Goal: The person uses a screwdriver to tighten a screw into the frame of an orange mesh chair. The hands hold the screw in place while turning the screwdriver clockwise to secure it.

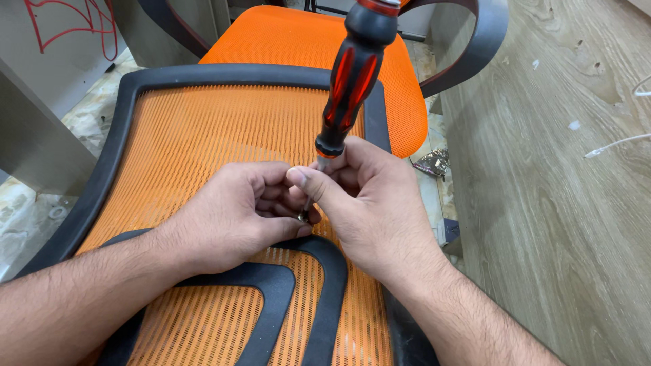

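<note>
Right hand point(369, 196) pinches screwdriver point(351, 85) shaft just below the red-black handle, tool upright, slightly tilted. Left hand point(234, 213) curled shut beside it, fingertips at a small screw point(302, 217) at the tip. Both over orange mesh chair back point(203, 135).

Bright, even indoor light, soft shadows beneath the hands point(305, 210), sharp focus, slight wide-angle stretch at edges.

right hand point(369, 196) is holding screwdriver point(349, 85) upright | left hand point(237, 210) is pinching small screw point(303, 217) | orange chair back point(203, 135) is lying underneath
</note>
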